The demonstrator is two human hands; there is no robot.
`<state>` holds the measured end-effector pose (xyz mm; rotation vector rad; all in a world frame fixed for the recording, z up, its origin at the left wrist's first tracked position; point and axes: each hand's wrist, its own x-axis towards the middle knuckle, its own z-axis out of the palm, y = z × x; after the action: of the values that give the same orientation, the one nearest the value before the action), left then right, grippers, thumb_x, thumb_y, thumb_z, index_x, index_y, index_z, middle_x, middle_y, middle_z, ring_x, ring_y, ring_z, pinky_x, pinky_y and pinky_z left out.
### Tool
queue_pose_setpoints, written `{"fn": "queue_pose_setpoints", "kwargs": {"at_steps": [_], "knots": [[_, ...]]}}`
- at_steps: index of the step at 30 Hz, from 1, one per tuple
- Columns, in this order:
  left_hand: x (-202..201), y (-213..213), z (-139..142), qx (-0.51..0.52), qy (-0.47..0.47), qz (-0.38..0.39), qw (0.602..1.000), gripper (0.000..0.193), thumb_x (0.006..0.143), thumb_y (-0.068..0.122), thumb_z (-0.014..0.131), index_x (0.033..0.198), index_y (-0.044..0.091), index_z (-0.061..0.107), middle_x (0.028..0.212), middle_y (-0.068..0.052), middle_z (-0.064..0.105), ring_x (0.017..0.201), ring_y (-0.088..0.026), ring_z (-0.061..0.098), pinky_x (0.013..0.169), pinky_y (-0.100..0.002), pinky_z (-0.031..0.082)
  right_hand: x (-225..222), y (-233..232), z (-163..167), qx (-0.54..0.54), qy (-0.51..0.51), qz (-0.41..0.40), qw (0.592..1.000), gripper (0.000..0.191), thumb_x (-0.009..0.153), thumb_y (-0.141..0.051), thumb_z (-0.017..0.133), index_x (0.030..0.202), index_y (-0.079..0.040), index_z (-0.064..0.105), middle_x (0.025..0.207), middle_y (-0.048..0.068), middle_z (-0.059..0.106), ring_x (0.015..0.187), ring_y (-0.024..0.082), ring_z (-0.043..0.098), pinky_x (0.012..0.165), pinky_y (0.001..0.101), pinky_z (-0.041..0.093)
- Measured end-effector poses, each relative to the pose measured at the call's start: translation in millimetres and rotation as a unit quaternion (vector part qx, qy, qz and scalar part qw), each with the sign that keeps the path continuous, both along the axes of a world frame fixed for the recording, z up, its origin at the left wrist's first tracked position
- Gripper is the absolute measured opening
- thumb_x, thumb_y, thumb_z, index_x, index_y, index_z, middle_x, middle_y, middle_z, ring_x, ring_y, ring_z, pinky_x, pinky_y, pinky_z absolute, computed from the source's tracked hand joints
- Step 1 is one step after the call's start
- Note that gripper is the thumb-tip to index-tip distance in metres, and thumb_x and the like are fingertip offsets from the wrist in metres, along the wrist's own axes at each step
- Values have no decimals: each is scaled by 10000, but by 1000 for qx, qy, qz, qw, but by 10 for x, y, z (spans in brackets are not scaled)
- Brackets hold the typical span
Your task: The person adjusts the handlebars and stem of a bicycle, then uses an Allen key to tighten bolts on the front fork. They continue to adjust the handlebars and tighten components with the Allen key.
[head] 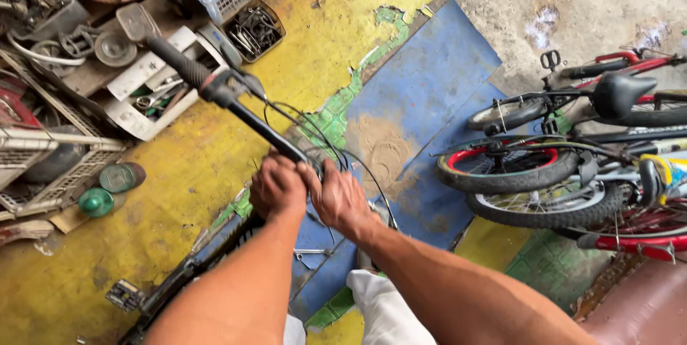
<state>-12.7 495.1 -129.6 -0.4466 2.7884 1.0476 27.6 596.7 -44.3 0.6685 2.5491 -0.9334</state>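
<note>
Both hands are working at the centre of a black bicycle handlebar [247, 112], right at the stem area. Left hand [278, 187] is clenching around the bar, grip fully closed on it. Right hand [342, 198] is sitting just beside, touching the left, fingers curling down onto the same spot; can't tell exactly what its grip is pinching, looks closed on the bar or cables. Thin black cables [318, 134] are looping off the bar next to the hands. The bar is angling up-left, its rubber grip end [175, 59] hanging over a white tray of parts [143, 94]. Floor is showing worn yellow paint [179, 173] and a blue mat [429, 80]. Small bicycles [572, 152] are lying stacked at right. Green jar lids [96, 202] are sitting left, by a wire crate [50, 166].
</note>
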Motion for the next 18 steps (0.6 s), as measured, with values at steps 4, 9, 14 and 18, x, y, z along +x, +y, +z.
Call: {"fn": "queue_pose_setpoints", "kwargs": {"at_steps": [4,9,14,18], "knots": [[-13,-93,219,14,-104,15,994,386,895,446,471,815,191,749,956,-161,753,965,-437,678,824,-557,514,102,-126,81,-9,-10,-6,1000,681,976,-658,410,1129,-16,580,870,350,686,898,547,655,795,614,510],[-48,-151,517,-12,-131,16,991,438,908,446,487,907,114,773,1033,-213,735,1030,-450,666,900,-555,512,118,-206,266,-12,-20,-18,1000,695,964,-675,409,1143,-28,591,909,359,689,939,556,653,830,619,505],[-34,-120,556,-1,-122,21,992,376,911,422,495,844,168,765,1000,-168,747,990,-438,671,844,-544,520,84,-192,305,-15,-15,-24,999,697,973,-660,418,1212,-21,561,920,388,668,948,573,641,837,623,505],[-44,-119,552,3,-141,13,990,306,878,406,532,785,192,731,965,-144,752,967,-421,677,815,-542,516,18,-177,322,-24,-54,-32,998,684,984,-646,425,1181,-7,568,886,371,679,939,558,653,842,617,511]]}}
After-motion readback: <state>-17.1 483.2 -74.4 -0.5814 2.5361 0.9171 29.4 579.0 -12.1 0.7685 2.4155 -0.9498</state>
